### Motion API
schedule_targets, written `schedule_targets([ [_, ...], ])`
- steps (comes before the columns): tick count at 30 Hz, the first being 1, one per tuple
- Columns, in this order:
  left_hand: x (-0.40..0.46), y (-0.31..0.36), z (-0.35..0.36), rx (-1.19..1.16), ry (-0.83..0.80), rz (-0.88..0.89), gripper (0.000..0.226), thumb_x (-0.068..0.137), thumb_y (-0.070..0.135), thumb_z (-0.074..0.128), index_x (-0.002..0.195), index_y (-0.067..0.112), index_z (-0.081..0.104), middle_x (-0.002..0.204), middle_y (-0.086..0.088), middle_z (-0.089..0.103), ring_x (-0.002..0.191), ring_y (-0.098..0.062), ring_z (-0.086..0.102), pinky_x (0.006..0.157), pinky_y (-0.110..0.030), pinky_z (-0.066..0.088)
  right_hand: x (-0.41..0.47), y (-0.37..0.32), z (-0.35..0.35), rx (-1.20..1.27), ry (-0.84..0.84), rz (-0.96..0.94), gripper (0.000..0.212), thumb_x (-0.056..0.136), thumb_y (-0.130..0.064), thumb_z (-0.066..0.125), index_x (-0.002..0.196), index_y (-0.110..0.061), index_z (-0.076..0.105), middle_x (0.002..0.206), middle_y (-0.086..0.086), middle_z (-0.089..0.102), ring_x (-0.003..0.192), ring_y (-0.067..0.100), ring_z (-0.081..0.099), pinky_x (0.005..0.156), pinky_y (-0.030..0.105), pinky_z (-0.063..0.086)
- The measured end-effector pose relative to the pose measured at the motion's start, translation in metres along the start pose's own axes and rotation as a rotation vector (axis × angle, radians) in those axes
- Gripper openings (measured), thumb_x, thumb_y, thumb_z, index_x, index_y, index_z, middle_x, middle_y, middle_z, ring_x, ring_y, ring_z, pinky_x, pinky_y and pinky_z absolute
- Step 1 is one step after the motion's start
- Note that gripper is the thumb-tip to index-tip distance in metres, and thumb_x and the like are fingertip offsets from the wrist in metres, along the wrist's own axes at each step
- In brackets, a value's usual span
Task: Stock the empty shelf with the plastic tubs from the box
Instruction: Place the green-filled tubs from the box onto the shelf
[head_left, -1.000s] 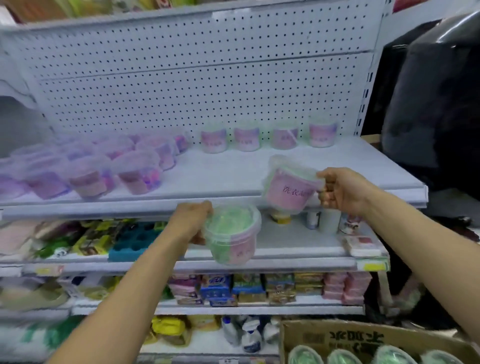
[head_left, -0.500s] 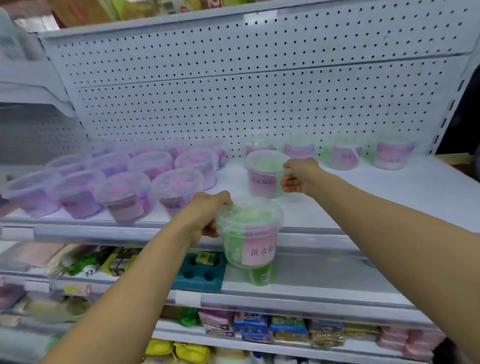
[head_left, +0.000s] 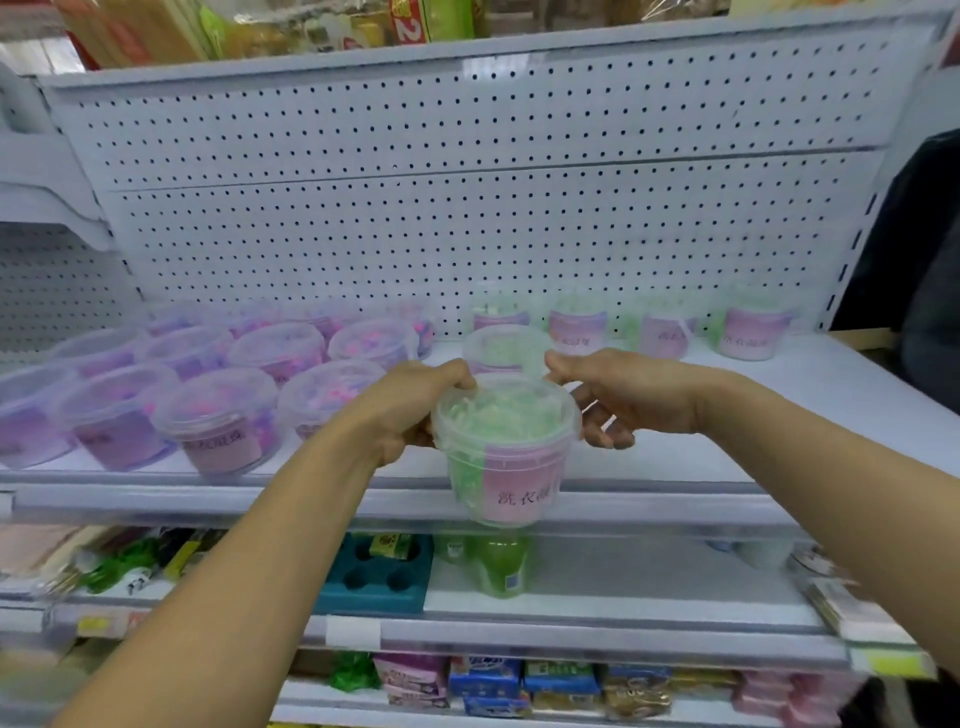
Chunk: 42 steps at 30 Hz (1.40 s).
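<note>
change: right hand (head_left: 618, 395) has let go, fingers loose, its green tub (head_left: 504, 349) now on the shelf (head_left: 779, 415) | left hand (head_left: 410, 410) grips second tub (head_left: 506, 447), in front of the placed one, unshelved

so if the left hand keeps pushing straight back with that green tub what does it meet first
Probably the green tub already standing on the shelf, right behind the held tub that the left hand grips. How far apart they are is hard to judge.

Tub (head_left: 506, 447) label: 洗衣 (rest blurred); top packet (head_left: 408, 21): "2".
</note>
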<state>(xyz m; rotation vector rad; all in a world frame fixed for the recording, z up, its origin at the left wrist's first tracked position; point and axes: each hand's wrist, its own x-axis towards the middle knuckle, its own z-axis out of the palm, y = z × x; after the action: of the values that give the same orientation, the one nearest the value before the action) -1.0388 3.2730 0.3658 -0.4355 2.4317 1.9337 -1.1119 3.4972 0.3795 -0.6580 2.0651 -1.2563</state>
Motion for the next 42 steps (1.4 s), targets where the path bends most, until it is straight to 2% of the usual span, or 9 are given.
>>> schedule_targets([
  [3,0.000,0.013,0.023,0.056,-0.021,0.059,0.028,0.083,0.024,0.060,0.097,0.001,0.069,0.082,-0.013,0.064,0.071,-0.024,0.056,0.057,-0.028,0.046,-0.016,0.000,-0.002,-0.070,0.063,-0.060,0.021,0.095,-0.025,0.052,0.089,-0.006,0.057,0.051,0.000,0.047,0.046,0.016,0.036,0.043,0.024,0.025],
  [8,0.017,0.019,0.036,0.112,0.181,0.311,0.018,0.090,0.020,0.055,0.083,0.008,0.066,0.072,-0.008,0.055,0.051,-0.021,0.051,0.053,-0.024,0.045,-0.026,0.017,-0.034,0.014,0.400,-0.005,0.018,0.094,-0.019,0.055,0.105,-0.007,0.064,0.051,0.002,0.046,0.039,0.012,0.035,0.037,0.018,0.023],
  [11,0.042,0.007,0.033,0.429,0.395,0.476,0.018,0.091,0.025,0.054,0.094,0.018,0.071,0.092,0.001,0.069,0.084,-0.018,0.065,0.073,-0.029,0.046,-0.026,0.031,-0.050,0.102,0.634,0.035,0.013,0.094,-0.016,0.054,0.102,-0.008,0.061,0.054,0.008,0.049,0.039,0.014,0.036,0.035,0.017,0.025],
  [14,0.065,-0.007,0.031,0.660,0.288,0.472,0.029,0.093,0.029,0.057,0.120,0.025,0.064,0.126,0.005,0.061,0.113,-0.020,0.057,0.092,-0.034,0.044,-0.018,0.040,-0.054,0.141,0.763,0.070,0.012,0.095,-0.012,0.051,0.100,-0.004,0.058,0.060,0.014,0.052,0.044,0.017,0.038,0.039,0.021,0.027],
  [18,0.079,-0.010,0.031,0.958,0.381,0.578,0.029,0.088,0.041,0.062,0.113,0.028,0.069,0.121,0.004,0.064,0.109,-0.022,0.058,0.095,-0.036,0.037,0.003,0.046,-0.051,0.203,0.819,0.082,0.024,0.094,-0.005,0.048,0.111,0.011,0.051,0.061,0.014,0.050,0.046,0.020,0.039,0.046,0.027,0.027],
  [21,0.077,-0.007,0.037,1.060,0.487,0.612,0.028,0.088,0.046,0.060,0.107,0.030,0.071,0.111,0.002,0.065,0.104,-0.021,0.057,0.090,-0.036,0.030,0.019,0.044,-0.046,0.221,0.832,0.088,0.009,0.095,-0.005,0.046,0.091,-0.001,0.053,0.060,0.015,0.052,0.047,0.022,0.043,0.047,0.029,0.032],
  [27,0.080,-0.006,0.041,1.134,0.545,0.584,0.028,0.089,0.049,0.056,0.106,0.033,0.071,0.107,0.001,0.063,0.104,-0.023,0.053,0.083,-0.037,0.029,0.042,0.041,-0.051,0.231,0.843,0.114,0.018,0.096,-0.008,0.047,0.078,-0.005,0.051,0.060,0.016,0.055,0.048,0.023,0.047,0.046,0.030,0.040],
  [35,0.075,-0.007,0.047,1.131,0.496,0.524,0.038,0.090,0.050,0.055,0.119,0.028,0.065,0.120,-0.003,0.060,0.116,-0.026,0.049,0.094,-0.041,0.033,0.024,0.045,-0.053,0.073,0.777,0.157,0.027,0.099,-0.033,0.039,0.109,-0.010,0.046,0.078,0.017,0.062,0.054,0.025,0.057,0.048,0.028,0.045],
  [42,0.008,-0.024,0.103,0.930,0.399,0.725,0.043,0.091,0.046,0.056,0.126,0.021,0.059,0.121,-0.002,0.060,0.111,-0.026,0.054,0.093,-0.040,0.039,-0.059,0.084,-0.036,-0.133,0.858,-0.084,0.036,0.094,-0.041,0.045,0.122,-0.019,0.051,0.093,0.005,0.064,0.075,0.019,0.065,0.071,0.034,0.051],
])
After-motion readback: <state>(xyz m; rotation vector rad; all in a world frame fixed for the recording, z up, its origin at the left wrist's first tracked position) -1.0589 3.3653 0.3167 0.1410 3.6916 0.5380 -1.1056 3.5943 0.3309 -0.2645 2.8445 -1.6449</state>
